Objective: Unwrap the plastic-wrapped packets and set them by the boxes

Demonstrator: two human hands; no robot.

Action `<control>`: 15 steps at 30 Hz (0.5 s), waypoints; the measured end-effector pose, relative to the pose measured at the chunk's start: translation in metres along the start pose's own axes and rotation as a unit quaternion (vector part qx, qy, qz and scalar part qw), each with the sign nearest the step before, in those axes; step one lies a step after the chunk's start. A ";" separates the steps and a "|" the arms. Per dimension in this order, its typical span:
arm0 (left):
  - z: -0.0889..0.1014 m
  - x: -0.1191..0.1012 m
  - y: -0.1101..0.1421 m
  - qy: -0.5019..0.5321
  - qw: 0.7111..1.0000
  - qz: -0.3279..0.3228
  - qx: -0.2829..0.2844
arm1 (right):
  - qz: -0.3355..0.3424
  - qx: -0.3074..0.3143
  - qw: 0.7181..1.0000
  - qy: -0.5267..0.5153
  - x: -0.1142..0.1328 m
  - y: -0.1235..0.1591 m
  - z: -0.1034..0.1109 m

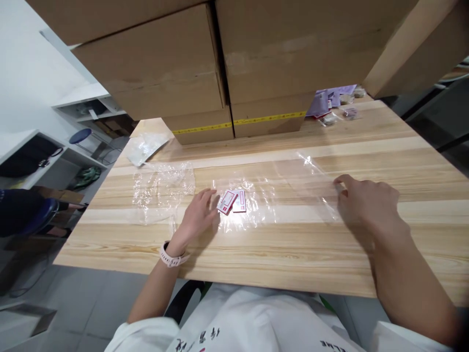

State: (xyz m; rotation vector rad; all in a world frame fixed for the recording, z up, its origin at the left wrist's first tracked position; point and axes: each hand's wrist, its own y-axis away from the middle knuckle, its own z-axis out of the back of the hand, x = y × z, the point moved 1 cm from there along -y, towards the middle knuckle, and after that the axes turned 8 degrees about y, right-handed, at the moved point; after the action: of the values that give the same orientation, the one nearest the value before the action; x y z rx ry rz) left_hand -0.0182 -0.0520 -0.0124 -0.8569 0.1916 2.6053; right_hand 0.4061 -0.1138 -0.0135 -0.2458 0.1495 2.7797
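Note:
A clear plastic bag (256, 215) lies flat on the wooden table, stretching between my two hands. Two small red-edged white packets (240, 201) rest side by side at its left part, one overlapping the other; whether they lie inside or on top, I cannot tell. My left hand (198, 212), with a pale watch band at the wrist, is beside the packets at the bag's left end, fingers apart and holding nothing. At the far end of the bag, my right hand (366, 200) pinches the edge of the plastic between thumb and forefinger.
Another crumpled clear plastic sheet (161, 190) lies to the left, with a filled clear pouch (146, 146) behind it. Large cardboard boxes (264, 63) stand along the back. Purple packages (324, 102) and small bags sit at back right. A person's dark sleeve (18, 208) shows far left.

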 end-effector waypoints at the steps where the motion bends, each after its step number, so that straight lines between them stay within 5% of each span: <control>1: 0.002 0.003 -0.001 -0.001 1.000 0.011 -0.014 | -0.005 -0.053 0.999 0.009 0.002 0.001 0.001; 4: 0.001 0.001 -0.006 0.005 0.999 0.014 -0.037 | -0.005 -0.237 0.971 -0.022 0.023 0.009 0.010; 6: -0.004 -0.005 -0.012 0.019 1.000 0.005 -0.018 | 0.086 -0.284 0.948 -0.115 0.054 0.017 0.018; 10: -0.018 -0.016 -0.025 0.103 0.994 0.021 0.016 | 0.327 -0.135 0.897 -0.263 0.133 0.035 0.026; 15: -0.033 -0.009 -0.032 0.381 0.923 0.044 0.021 | 0.420 -0.078 0.885 -0.186 0.198 0.040 0.030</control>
State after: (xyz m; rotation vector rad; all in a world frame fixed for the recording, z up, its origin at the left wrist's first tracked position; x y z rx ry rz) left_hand 0.0189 -0.0332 -0.0335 -1.8383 0.4967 2.1890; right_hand 0.2046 -0.0825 -0.0183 0.4341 -0.0953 3.6326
